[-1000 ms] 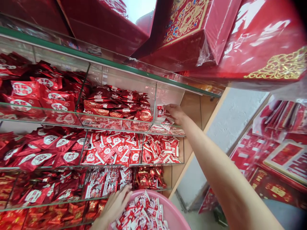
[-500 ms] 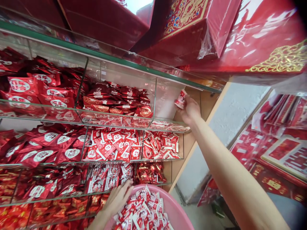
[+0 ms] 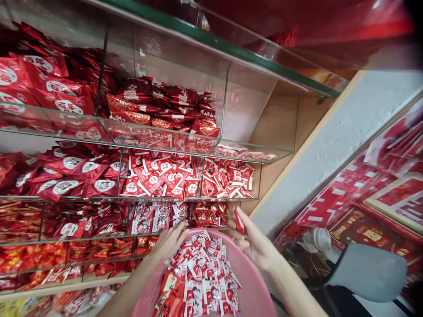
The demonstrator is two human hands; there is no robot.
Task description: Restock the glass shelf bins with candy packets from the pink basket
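A pink basin (image 3: 254, 286) filled with small red-and-white candy packets (image 3: 206, 264) is low in the middle of the head view. My left hand (image 3: 170, 241) grips the basin at its upper left rim, the fingers partly hidden from me. Just beyond the opposite side of the rim is my right hand (image 3: 254, 243), pinching a small red candy packet (image 3: 239, 221) seen nearly edge-on. Larger red and gold packets (image 3: 170, 293) lie among the others at the basin's lower left.
Glass shelves (image 3: 185, 198) in front hold compartments of red wrapped sweets. A glass divider (image 3: 224, 105) and the wooden side panel (image 3: 280, 119) bound the top right compartment. At the right are a grey chair (image 3: 366, 273) and red printed goods (image 3: 343, 193) beside a white wall.
My right hand has come down from the upper right compartment to the basin, with a packet still in its fingers. The view has shifted, and my left hand stays at the rim.
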